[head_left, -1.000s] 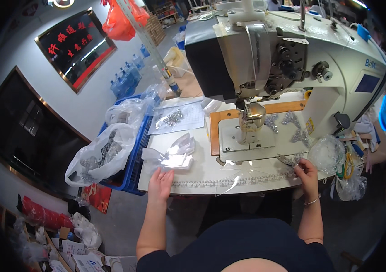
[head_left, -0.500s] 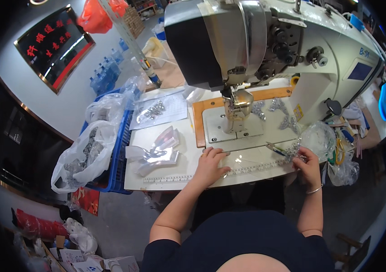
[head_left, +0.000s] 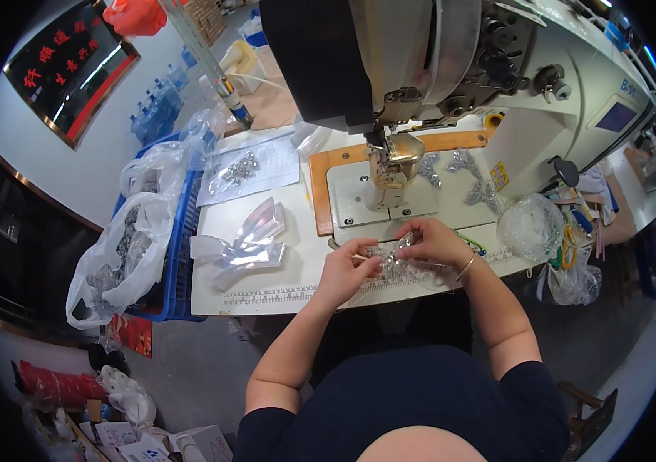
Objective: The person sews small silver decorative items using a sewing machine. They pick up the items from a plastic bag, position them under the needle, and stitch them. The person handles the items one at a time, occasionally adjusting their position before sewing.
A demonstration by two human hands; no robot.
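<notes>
Below the sewing machine, both hands — left hand, right hand — pinch one sparkly silver trim piece.

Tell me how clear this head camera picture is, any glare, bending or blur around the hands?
Head view: strong fisheye bending, so the white table edge curves and the corners go black. Even overhead light gives soft shadows. Glare on the clear shiny plastic pieces. The left hand and right hand look fairly sharp; the small glittery piece between them is too fine to resolve.

Bright, even overhead light, soft shadows, sharp centre, strong fisheye bending and black corners.
</notes>
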